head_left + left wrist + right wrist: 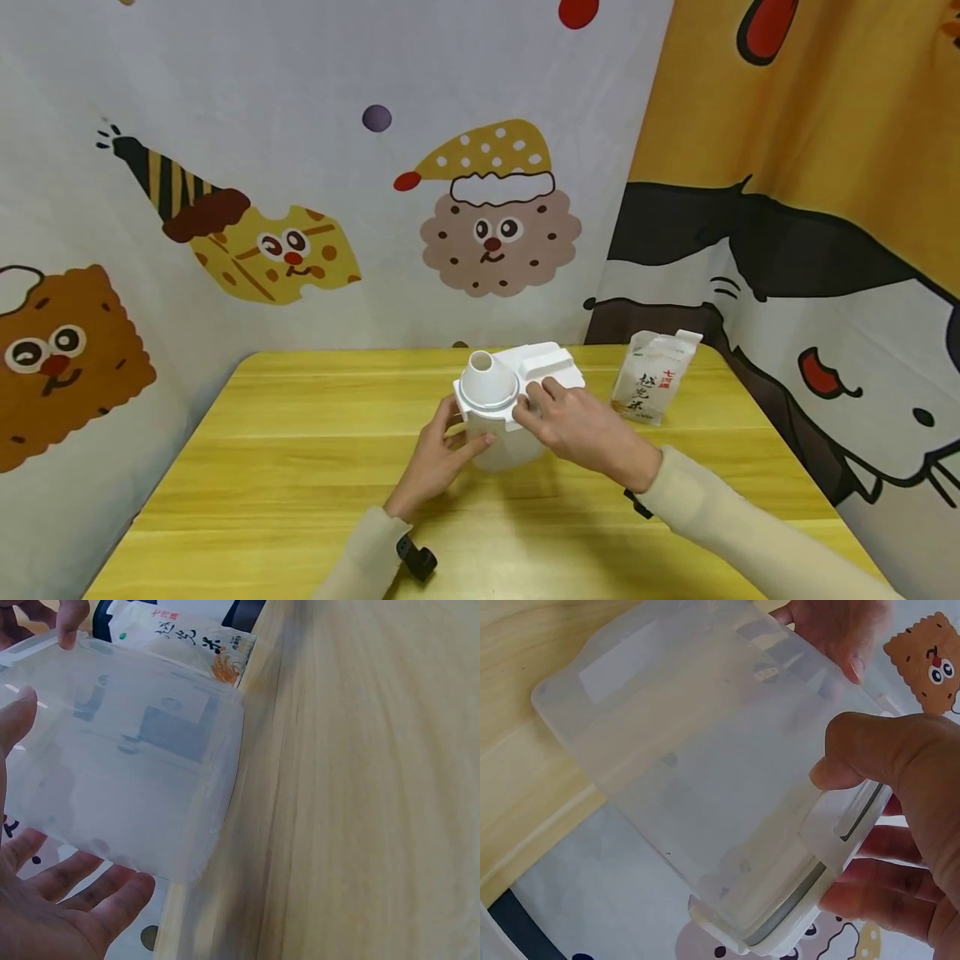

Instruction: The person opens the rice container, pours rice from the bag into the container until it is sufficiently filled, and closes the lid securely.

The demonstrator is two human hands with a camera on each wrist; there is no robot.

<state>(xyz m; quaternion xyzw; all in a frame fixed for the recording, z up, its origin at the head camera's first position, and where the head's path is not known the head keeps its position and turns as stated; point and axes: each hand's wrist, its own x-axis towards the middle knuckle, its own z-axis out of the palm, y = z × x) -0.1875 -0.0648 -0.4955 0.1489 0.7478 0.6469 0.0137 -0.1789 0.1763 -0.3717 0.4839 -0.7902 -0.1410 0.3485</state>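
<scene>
A translucent plastic storage container (pixel 504 452) stands on the table, topped by a white lid (pixel 531 355). A white cone-shaped spout (pixel 489 385) rises from the lid's left part. My left hand (pixel 437 460) holds the container's left side, thumb across the front and fingers round the far side. At the lid's front edge, my right hand (pixel 577 423) grips the rim: in the right wrist view its thumb lies by a white latch (pixel 838 817) and its fingers on the lid's top. Through the cloudy walls of the container (pixel 112 772) no contents stand out.
A white bag (pixel 651 377) with red and black characters stands at the right rear of the wooden table (pixel 315 467), behind my right hand. A printed cartoon curtain (pixel 300 100) hangs right behind the table's back edge. A dark wrist strap (pixel 416 558) hangs by my left sleeve.
</scene>
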